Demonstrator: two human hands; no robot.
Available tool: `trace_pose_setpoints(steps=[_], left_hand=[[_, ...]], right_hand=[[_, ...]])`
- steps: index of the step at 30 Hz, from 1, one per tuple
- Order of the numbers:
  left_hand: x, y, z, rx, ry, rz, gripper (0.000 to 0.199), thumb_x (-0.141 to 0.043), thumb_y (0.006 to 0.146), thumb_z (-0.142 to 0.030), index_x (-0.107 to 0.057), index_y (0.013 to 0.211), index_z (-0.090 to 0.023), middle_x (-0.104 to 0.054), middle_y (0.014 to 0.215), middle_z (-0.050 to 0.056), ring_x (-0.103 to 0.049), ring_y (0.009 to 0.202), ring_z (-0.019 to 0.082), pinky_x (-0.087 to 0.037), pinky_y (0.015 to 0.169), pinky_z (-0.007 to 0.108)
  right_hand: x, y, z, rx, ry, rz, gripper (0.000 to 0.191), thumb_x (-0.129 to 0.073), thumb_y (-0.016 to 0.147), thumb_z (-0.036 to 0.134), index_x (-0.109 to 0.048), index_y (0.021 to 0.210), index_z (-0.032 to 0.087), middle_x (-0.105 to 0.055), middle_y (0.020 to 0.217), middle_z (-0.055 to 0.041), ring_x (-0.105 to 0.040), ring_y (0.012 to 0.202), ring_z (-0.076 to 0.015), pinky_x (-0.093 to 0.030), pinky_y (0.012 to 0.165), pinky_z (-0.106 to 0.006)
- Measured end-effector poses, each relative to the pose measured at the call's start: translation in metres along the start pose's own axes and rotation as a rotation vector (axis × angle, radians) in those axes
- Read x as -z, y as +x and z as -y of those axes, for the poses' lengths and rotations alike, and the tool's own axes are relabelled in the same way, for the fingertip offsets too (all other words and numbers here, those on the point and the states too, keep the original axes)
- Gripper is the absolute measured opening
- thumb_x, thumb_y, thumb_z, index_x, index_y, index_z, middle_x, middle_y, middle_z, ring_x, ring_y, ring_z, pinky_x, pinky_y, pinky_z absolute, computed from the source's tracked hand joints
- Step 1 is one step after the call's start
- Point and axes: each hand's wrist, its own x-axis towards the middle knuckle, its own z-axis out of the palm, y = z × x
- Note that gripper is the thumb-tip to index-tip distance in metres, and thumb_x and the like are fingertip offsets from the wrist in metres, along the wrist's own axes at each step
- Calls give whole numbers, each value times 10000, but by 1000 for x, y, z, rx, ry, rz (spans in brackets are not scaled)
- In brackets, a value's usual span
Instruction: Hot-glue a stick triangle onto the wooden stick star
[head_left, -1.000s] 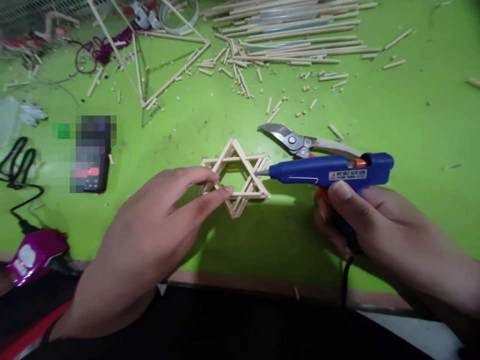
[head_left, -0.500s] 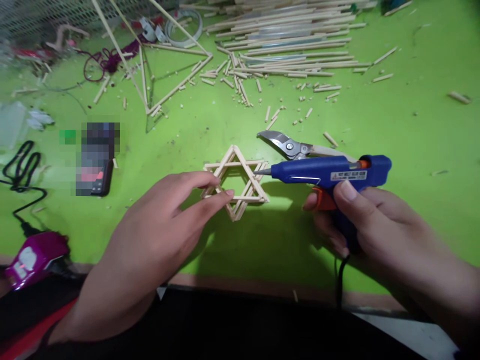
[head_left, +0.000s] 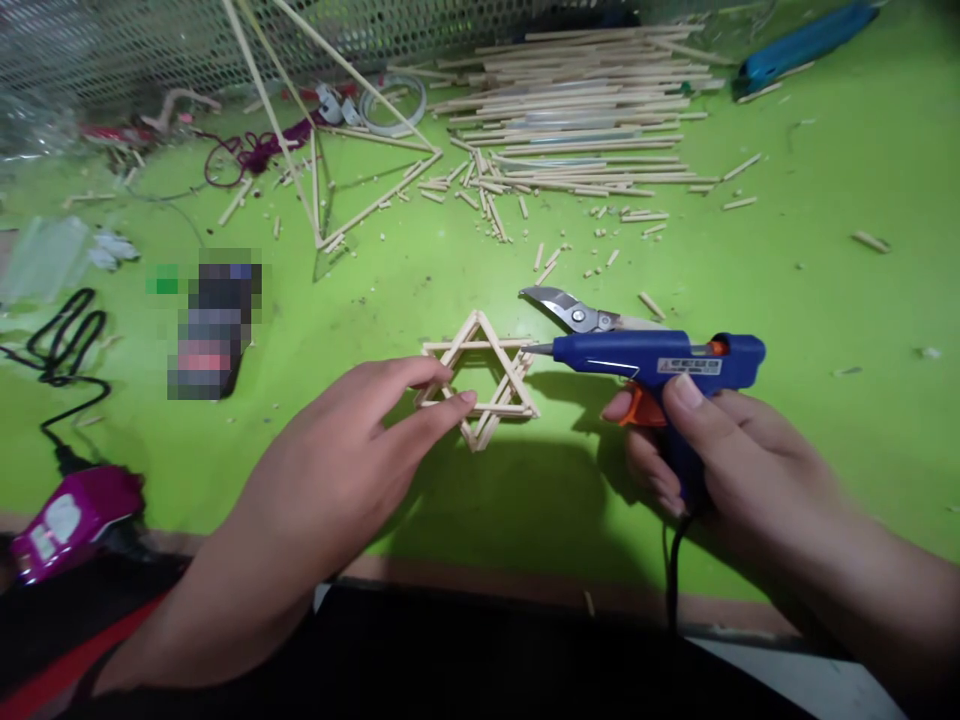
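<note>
A small six-pointed star frame of wooden sticks (head_left: 501, 411) lies on the green table (head_left: 825, 330) in front of me. My left hand (head_left: 352, 430) pinches the star's left side between thumb and fingers; part of that side is hidden beneath them. In my right hand (head_left: 720, 450) is a blue hot glue gun (head_left: 622, 352), with a finger at its orange trigger. The gun's metal nozzle points left, at the star's upper right corner. Whether it touches the wood I cannot tell. Just behind the gun lie pruning shears (head_left: 574, 310), their handles partly covered by it.
Bundled wooden sticks (head_left: 577, 120) and cut bits lie at the back. A larger stick frame (head_left: 375, 203) stands at back left near a tape roll (head_left: 392, 105). Leftward are a blurred-out phone (head_left: 217, 330) and a purple device with a black cord (head_left: 79, 515). A blue tool (head_left: 806, 45) lies back right.
The view has tilted up slightly, bringing the blue tool at the back right into sight. The glue gun's nozzle stays by the star's upper right corner, and the left hand keeps its pinch.
</note>
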Motion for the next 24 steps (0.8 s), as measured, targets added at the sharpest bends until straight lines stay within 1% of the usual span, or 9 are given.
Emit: trace_pose_setpoints(steps=[3,6,10,12,15,17,20,22,24], left_hand=[[-3,-2,4,-51,13,-19,318,-526,1129,-463,-787,1259,-337,-810,1334,44,-775,1177,307,-638,948,456],[-5,-5,8,-189,56,-34,317,-500,1146,-369,-789,1258,-302,-786,1374,73,-764,1208,317,-634,994,491],[-6,-7,12,-344,130,-83,326,-562,1107,-207,-751,1368,-255,-720,1463,123,-726,1288,328,-614,1079,509],[-3,-6,13,-319,119,-107,390,-634,1086,-259,-688,1471,-225,-677,1518,147,-681,1369,346,-586,1151,525],[0,0,18,-218,40,-65,735,-712,1043,-504,-499,1664,-174,-566,1673,180,-557,1536,403,-504,1273,578],[1,5,23,-177,-17,4,882,-720,1017,-585,-412,1728,-163,-516,1735,177,-519,1579,412,-471,1309,588],[-1,10,28,-149,-90,68,755,-705,1032,-494,-501,1682,-171,-601,1671,155,-586,1528,374,-478,1312,556],[-3,8,30,-129,-117,73,647,-688,1046,-459,-584,1621,-184,-659,1610,147,-624,1488,363,-497,1296,551],[-4,4,29,-110,-136,67,595,-677,1061,-488,-632,1576,-195,-690,1571,143,-648,1459,366,-523,1269,565]], right_hand=[[1,0,-5,21,24,3,477,-537,1115,684,-731,1048,254,-572,560,38,-494,487,-128,-368,488,-264],[2,0,-8,36,47,2,448,-573,1106,669,-746,1114,256,-579,570,39,-508,502,-137,-383,490,-266],[2,-4,-1,60,-79,-56,493,-748,986,705,-769,1127,233,-611,597,27,-542,514,-145,-415,478,-272],[4,-7,6,69,-216,-143,485,-813,929,704,-777,968,223,-614,585,14,-544,510,-141,-407,468,-270],[13,-12,18,122,-380,-263,523,-821,925,673,-679,694,227,-618,596,-9,-565,548,-140,-410,494,-276],[24,-13,25,148,-369,-276,483,-808,933,635,-673,705,231,-637,643,-13,-591,583,-155,-441,527,-294],[44,-10,36,132,-343,-312,384,-709,956,597,-709,828,235,-686,736,-31,-607,620,-190,-470,569,-337],[58,-4,45,59,-602,-513,415,-619,988,602,-714,820,234,-708,776,-64,-617,679,-223,-456,603,-357],[71,4,52,-79,-924,-688,487,-565,1007,642,-689,769,235,-715,789,-109,-620,705,-267,-447,634,-394]])
